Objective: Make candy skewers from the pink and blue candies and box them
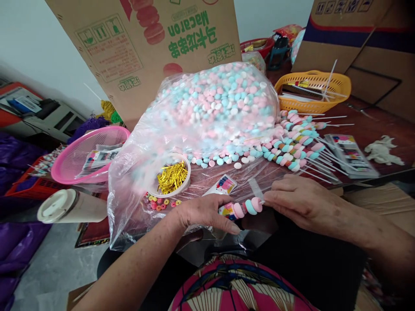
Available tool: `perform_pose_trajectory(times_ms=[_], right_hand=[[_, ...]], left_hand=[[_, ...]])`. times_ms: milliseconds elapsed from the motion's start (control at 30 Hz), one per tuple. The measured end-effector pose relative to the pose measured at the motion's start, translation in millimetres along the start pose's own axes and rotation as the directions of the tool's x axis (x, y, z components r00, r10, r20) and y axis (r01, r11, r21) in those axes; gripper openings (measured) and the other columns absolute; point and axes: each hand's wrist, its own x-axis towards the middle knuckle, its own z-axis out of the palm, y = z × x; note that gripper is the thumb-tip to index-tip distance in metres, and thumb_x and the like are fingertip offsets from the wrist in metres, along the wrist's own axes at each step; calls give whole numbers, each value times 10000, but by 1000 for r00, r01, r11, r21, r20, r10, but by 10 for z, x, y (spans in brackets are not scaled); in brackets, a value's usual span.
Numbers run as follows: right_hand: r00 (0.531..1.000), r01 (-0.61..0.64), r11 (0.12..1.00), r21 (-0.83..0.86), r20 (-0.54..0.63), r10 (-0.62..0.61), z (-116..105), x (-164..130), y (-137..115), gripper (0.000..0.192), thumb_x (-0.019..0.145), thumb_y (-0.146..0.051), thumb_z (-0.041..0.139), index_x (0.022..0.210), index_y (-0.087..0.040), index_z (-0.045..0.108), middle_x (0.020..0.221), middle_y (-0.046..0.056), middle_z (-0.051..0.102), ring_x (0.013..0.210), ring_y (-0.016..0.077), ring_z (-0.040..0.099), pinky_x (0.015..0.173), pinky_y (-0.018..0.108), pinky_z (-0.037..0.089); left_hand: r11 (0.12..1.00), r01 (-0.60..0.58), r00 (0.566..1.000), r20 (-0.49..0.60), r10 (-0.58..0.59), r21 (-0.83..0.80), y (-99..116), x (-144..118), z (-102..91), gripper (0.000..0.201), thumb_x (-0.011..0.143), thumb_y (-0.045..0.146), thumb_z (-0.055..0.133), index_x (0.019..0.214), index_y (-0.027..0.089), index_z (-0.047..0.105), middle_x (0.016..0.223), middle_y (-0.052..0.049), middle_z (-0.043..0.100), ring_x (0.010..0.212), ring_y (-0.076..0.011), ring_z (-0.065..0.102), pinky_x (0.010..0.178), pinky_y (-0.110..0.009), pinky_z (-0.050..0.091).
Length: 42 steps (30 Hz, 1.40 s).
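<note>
Low at the table's front edge, a marshmallow skewer point(251, 206) with pink and blue pieces lies crosswise between my hands. My left hand point(210, 211) is closed round its left end, where a printed plastic wrapper point(226, 210) covers part of it. At the other end, my right hand point(292, 199) pinches the stick close to the last pink marshmallow; the fingers hide most of the stick. Just beyond my left hand lies another printed wrapper point(226, 185). A white tub point(188, 172) of gold twist ties point(173, 176) stands further left, with small ring candies point(158, 204) in front.
A large clear bag of marshmallows point(220, 101) fills the table's middle. Finished skewers point(295, 144) pile to its right, beside flat wrappers point(352, 155) and a yellow basket point(314, 106). At left are a pink basket point(60, 166) and a lidded cup point(86, 207). Cardboard boxes point(155, 60) stand behind.
</note>
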Motion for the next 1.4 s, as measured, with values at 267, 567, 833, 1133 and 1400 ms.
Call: perform_pose_trajectory(times_ms=[267, 567, 833, 1133, 1400], right_hand=[[972, -127, 992, -8, 200, 126, 250, 177, -240, 172, 822, -130, 482, 701, -168, 598, 653, 22, 591, 549, 133, 480, 520, 274, 261], [988, -148, 951, 272, 94, 126, 302, 210, -161, 341, 811, -55, 403, 1084, -146, 585, 944, 106, 657, 814, 184, 614, 700, 288, 488], [954, -190, 942, 278, 280, 110, 553, 486, -366, 876, 646, 12, 562, 1442, -183, 251, 1278, 178, 488, 1091, 269, 562, 835, 396, 509], [994, -104, 963, 250, 70, 89, 609, 523, -337, 651, 761, -40, 368, 1408, -93, 329, 1277, 189, 548, 1200, 273, 503, 944, 454, 471], [902, -313, 809, 497, -112, 417, 704, 677, -314, 518, 841, -221, 495, 1349, -210, 401, 1265, 127, 515, 1088, 240, 549, 891, 388, 493]], left_hand=[[844, 144, 929, -365, 65, 517, 142, 268, 352, 315, 700, 460, 640, 860, 190, 621, 772, -31, 629, 744, -227, 590, 635, -295, 423], [920, -76, 947, -260, 187, 384, -89, -103, 38, 560, 668, 498, 711, 1124, 202, 579, 925, -27, 655, 825, -215, 588, 708, -289, 440], [947, -56, 915, -363, 175, 316, -233, 96, 357, 345, 766, 401, 622, 1012, 160, 637, 928, -69, 672, 831, -229, 596, 720, -309, 447], [936, -175, 979, -151, 134, -304, -483, -356, 177, 425, 824, 560, 508, 969, 165, 567, 761, -9, 586, 600, -110, 543, 557, -224, 426], [728, -278, 857, -505, -108, -627, -641, -240, 427, 267, 804, 447, 499, 853, 184, 505, 539, 57, 485, 363, -69, 386, 401, -194, 343]])
